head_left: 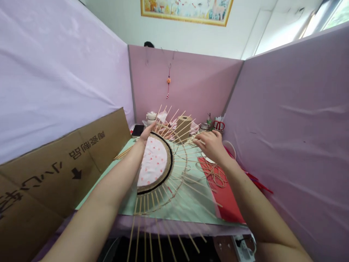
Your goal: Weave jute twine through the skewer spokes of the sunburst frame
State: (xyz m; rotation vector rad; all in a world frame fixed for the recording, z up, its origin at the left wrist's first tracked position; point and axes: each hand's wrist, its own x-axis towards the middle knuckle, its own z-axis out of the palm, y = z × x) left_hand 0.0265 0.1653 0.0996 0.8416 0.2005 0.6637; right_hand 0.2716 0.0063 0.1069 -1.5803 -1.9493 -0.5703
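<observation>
A half-round piece with white, red-dotted cloth, a black and tan rim and many thin sticks fanning outward stands tilted over the green table top. A ring of cord runs across the sticks. My left hand grips the upper left edge of the piece, fingers partly behind it. At the upper right, my right hand has its fingers bent and pressed together around the stick ends and cord; exactly what they pinch is too small to tell.
Loose tan cord lies on red paper at the right. A cord spool, a white jar, a dark phone and red-handled scissors stand or lie at the back. Cardboard borders the left.
</observation>
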